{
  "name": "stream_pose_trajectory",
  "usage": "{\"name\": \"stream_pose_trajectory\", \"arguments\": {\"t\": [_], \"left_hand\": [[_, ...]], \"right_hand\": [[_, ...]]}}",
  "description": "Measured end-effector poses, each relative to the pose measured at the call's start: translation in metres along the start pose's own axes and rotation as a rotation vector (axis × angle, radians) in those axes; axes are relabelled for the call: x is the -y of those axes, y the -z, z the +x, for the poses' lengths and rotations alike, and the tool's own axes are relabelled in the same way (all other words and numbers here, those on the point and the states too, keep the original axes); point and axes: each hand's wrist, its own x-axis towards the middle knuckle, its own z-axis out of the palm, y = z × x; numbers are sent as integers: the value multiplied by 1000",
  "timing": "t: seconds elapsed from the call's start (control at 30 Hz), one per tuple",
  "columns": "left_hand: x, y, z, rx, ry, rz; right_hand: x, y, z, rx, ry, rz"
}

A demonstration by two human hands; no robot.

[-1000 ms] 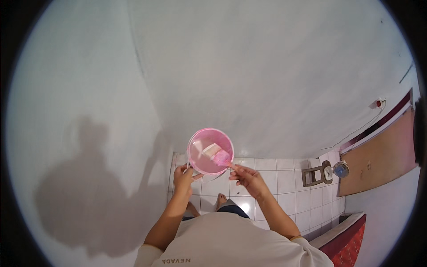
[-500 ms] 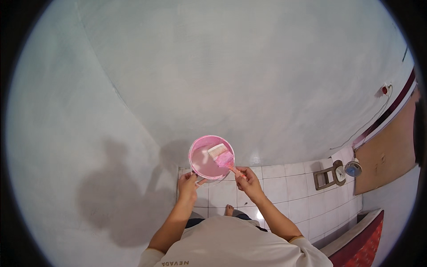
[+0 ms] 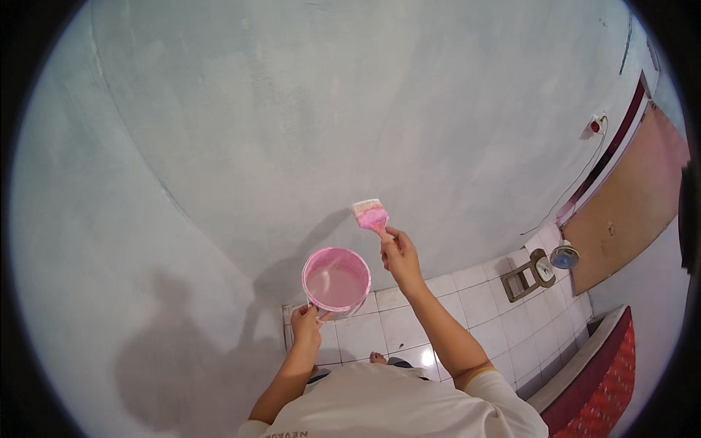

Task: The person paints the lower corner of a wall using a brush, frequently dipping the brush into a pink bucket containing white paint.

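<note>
Your right hand (image 3: 401,260) holds the paintbrush (image 3: 372,216) tight by its handle, above and right of the pink bucket (image 3: 338,258). The brush slants, hairs pointing up and a bit left. Your left hand (image 3: 306,325) grips the bucket. Dark letters (image 3: 288,435) sit upside down on your shirt (image 3: 394,400).

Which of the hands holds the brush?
The right hand, gripping the brush by its handle; the left hand has the bucket instead, at its near edge.
</note>
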Motion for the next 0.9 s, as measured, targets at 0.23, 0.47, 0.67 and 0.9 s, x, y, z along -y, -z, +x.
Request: {"name": "stream_pose_trajectory", "arguments": {"t": [0.23, 0.47, 0.67, 0.9], "left_hand": [[-20, -18, -17, -104, -20, 79], [-35, -29, -30, -147, -35, 120], [-33, -11, -28, -167, -38, 111], [-33, -2, -24, -181, -23, 44]], "right_hand": [[130, 28, 81, -133, 18, 106], [303, 59, 106, -138, 281, 70], [271, 72, 85, -184, 298, 118], [98, 66, 102, -159, -227, 67]]}}
